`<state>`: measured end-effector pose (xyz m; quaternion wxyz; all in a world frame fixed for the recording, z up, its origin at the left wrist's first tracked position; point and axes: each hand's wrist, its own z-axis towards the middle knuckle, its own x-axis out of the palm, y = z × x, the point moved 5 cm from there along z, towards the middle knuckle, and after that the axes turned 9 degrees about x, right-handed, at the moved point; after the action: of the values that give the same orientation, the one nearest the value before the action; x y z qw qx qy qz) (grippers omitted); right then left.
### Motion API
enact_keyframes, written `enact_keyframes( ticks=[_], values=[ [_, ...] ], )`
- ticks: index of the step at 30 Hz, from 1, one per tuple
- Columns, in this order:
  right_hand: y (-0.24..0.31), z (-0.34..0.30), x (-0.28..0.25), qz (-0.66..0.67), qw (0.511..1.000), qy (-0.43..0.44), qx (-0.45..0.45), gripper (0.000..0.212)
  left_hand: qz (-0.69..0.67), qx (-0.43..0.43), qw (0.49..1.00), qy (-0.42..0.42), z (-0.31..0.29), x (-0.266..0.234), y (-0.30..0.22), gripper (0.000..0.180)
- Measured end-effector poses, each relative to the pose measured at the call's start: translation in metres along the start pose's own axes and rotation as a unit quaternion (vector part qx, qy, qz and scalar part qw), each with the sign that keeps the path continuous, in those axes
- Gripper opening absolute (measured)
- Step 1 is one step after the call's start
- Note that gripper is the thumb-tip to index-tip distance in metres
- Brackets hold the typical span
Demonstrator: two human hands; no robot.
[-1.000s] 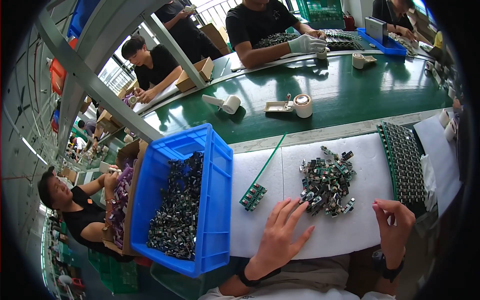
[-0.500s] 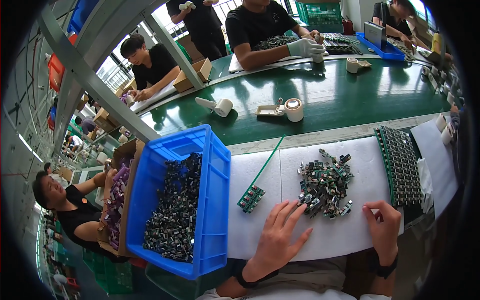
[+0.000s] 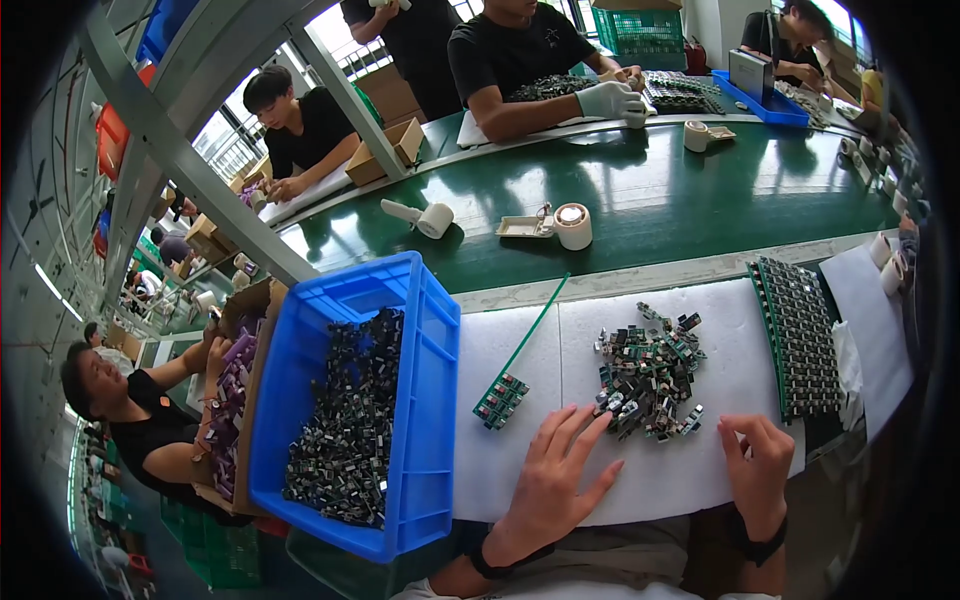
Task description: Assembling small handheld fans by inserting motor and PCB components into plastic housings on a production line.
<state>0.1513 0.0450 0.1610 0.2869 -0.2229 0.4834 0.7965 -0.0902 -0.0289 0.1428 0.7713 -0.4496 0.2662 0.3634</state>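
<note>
A loose pile of small green circuit boards point(image 3: 650, 370) with metal connectors lies on a white foam sheet point(image 3: 580, 300). My left hand point(image 3: 560, 465) rests at the pile's near left edge, fingers stretched and spread, fingertips at the closest boards. To the right of the pile, my right hand point(image 3: 758, 465) is loosely curled, thumb and forefinger tips close together, with nothing visible between them. A small block of joined circuit boards point(image 3: 501, 402) with a long thin green strip point(image 3: 540, 322) lies left of the pile. Farther right stands a large panel of joined boards point(image 3: 797, 340).
A blue crate point(image 3: 425, 400) of loose boards stands left, beside a cardboard box point(image 3: 265, 350) of purple parts. Beyond the sheet runs a green conveyor belt point(image 3: 480, 255) carrying white devices point(image 3: 573, 227). Several co-workers sit around; one wears a white glove point(image 3: 610, 101).
The white devices on the belt have shifted slightly left. My right hand has moved a little left and down; my left hand is nearly still.
</note>
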Motion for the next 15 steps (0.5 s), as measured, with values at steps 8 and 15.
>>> enact_keyframes(
  ticks=[8,15],
  values=[
    [0.001,-0.001,-0.010,0.004,0.998,-0.045,0.039,0.010,0.001,-0.005,1.000,-0.004,0.002,0.001,0.005,0.057],
    [-0.010,-0.003,-0.014,-0.020,0.999,-0.027,0.018,0.009,-0.003,0.003,1.000,-0.003,0.006,0.003,0.007,0.057]
  ],
)
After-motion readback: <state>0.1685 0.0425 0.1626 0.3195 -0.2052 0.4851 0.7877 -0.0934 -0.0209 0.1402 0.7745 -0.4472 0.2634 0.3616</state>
